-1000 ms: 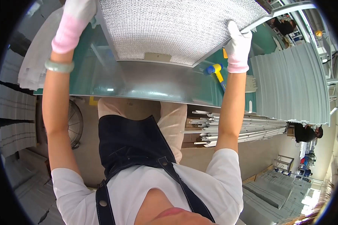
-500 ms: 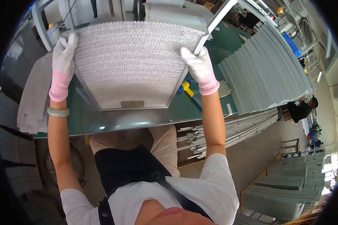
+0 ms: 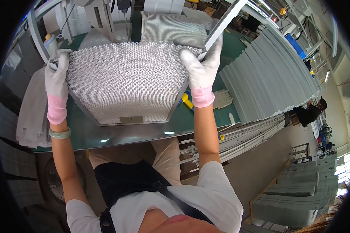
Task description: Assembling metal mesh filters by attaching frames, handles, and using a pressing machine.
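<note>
A silvery metal mesh panel (image 3: pixel 124 79) with a thin metal frame stands tilted over the green bench, its lower edge nearest me. A small brownish tab (image 3: pixel 131 120) sits at that edge. My left hand (image 3: pixel 59 75), in a white glove with a pink cuff, grips the panel's upper left side, thumb in front. Gloved likewise, my right hand (image 3: pixel 200 68) clasps the upper right corner, its thumb on the mesh and fingers reaching over the top edge. A pale bar (image 3: pixel 225 29) slants up behind it; whether it joins the frame I cannot tell.
Beyond the panel are a vertical tool with a thin shaft (image 3: pixel 125 17) and another mesh panel (image 3: pixel 173 27). A yellow-and-blue hammer (image 3: pixel 187 101) lies partly hidden by my right hand. Grey sheets (image 3: pixel 272 79) are stacked to the right, above long metal strips (image 3: pixel 241 138).
The panel has come lower and slightly left in view, with both hands on it. My right hand's fingers now spread over the upper corner. The vertical tool behind shows more.
</note>
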`<state>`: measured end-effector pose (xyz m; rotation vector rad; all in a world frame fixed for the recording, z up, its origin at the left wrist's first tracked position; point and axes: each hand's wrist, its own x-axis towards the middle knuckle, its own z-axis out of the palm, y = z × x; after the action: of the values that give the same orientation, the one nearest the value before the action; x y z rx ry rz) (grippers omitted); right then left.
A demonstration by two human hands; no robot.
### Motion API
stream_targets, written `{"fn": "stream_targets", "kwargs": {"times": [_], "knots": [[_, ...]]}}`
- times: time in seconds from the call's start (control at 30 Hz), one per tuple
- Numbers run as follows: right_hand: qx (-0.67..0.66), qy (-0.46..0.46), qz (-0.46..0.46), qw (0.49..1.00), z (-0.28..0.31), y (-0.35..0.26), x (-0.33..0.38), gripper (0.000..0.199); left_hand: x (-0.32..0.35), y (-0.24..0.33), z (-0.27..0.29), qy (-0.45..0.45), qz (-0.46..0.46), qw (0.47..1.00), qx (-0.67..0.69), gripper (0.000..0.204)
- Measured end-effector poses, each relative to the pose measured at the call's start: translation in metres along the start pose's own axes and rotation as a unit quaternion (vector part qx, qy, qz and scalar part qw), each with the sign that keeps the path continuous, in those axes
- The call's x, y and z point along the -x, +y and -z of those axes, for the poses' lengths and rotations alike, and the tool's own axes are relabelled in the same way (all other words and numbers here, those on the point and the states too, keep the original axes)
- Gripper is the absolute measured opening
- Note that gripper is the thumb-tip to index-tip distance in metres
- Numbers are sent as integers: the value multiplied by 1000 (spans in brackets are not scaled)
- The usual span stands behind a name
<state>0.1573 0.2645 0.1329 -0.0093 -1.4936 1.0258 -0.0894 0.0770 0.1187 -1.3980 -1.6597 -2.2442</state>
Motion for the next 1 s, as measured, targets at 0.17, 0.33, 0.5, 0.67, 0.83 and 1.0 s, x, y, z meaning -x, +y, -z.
{"fn": "stream_targets", "kwargs": {"times": [0.17, 0.33, 0.5, 0.67, 0.83, 1.0], "knots": [[185, -81, 177, 963, 12, 3, -15, 69, 4, -3, 3, 10, 11, 999, 32, 16], [45, -174, -64, 982, 16, -12, -16, 33, 14, 9, 3, 13, -5, 1000, -19, 15], [120, -207, -83, 967, 27, -27, -19, 24, 12, 18, -20, 81, 15, 996, 15, 39], [122, -202, -95, 967, 31, -25, -18, 18, 5, 20, -30, 143, -139, 972, 123, 48], [134, -194, -101, 966, 32, -24, -20, 21, 0, 27, -44, 157, -116, 967, 165, 48], [163, -194, -99, 962, 22, -24, -20, 25, -1, 1, -45, 326, -135, 935, -29, 32]]}}
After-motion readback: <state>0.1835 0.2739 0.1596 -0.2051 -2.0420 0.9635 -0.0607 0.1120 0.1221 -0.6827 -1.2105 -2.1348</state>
